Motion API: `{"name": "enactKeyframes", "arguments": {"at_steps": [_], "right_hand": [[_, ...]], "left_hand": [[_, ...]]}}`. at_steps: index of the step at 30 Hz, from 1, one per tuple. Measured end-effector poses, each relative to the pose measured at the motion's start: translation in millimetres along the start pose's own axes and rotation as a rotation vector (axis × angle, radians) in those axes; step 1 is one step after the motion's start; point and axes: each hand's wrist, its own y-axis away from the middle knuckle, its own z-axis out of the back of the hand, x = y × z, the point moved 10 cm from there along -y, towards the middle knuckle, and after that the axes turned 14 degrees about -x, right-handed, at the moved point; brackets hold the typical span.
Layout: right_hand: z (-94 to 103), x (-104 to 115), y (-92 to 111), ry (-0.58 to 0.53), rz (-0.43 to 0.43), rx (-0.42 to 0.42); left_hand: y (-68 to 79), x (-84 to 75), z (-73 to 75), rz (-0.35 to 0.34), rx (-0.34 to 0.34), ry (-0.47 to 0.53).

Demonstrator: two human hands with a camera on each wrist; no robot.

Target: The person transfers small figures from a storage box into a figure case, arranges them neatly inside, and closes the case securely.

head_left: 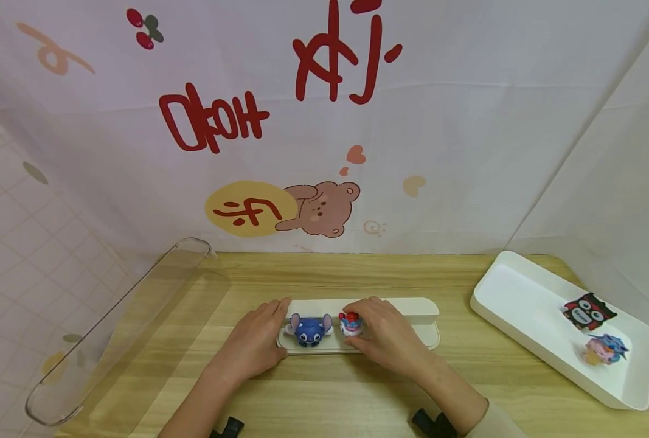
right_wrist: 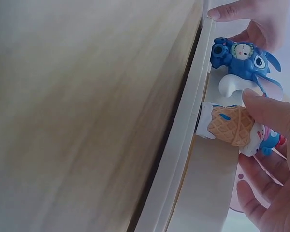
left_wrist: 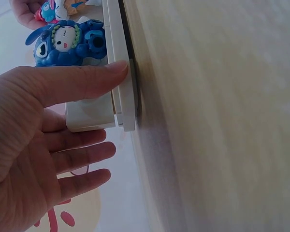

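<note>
A long white two-step stand [head_left: 426,334] sits on the wooden table. My left hand [head_left: 258,337] grips its left end, thumb along the front edge and fingers behind the raised back step. Near that hand a blue big-eared figurine [head_left: 309,330] sits on the lower step, a small white face on its belly. With thumb and fingers, my right hand [head_left: 387,331] pinches a small ice-cream-cone figurine [right_wrist: 232,125] beside it. The cone is waffle brown over a white base, with a blue and red top. Its base is right at the lower step in the right wrist view.
At the right stands a white tray [head_left: 527,304] holding a red-and-black owl figure [head_left: 588,311] and a pink-and-blue figurine [head_left: 604,350]. A long clear plastic cover [head_left: 138,340] lies along the left side. A white printed cloth [head_left: 455,134] hangs behind the table.
</note>
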Motion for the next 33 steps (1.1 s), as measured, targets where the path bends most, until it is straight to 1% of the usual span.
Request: {"name": "enactKeyframes", "arguments": {"at_steps": [8,14,17,21,25,28,33], "right_hand": [[5.3,1.8,0.0,0.018,0.024,-0.015],[24.5,3.7,-5.2,0.032,0.020,-0.042],[37.9,5.0,-9.9,0.049,0.026,-0.061],[58.1,8.5,-16.9,0.069,0.074,-0.119],[78.7,9.0,-23.8,0.066,0.109,-0.160],[96.7,6.0,-29.0,0.069,0.112,-0.172],[131.4,-2.1,-33.7,0.130,0.115,-0.200]], "left_hand": [[0.8,-0.2,-1.0,0.000,0.000,-0.011],[1.2,0.5,-2.3,0.002,0.009,-0.012],[0.8,0.7,-1.9,0.004,0.011,-0.014],[-0.1,0.4,-0.5,0.006,0.010,-0.013],[0.3,0.8,-0.2,0.011,0.012,-0.016],[0.8,0.9,-0.3,0.014,0.014,-0.014],[1.0,0.5,-0.4,0.017,0.017,-0.010]]}}
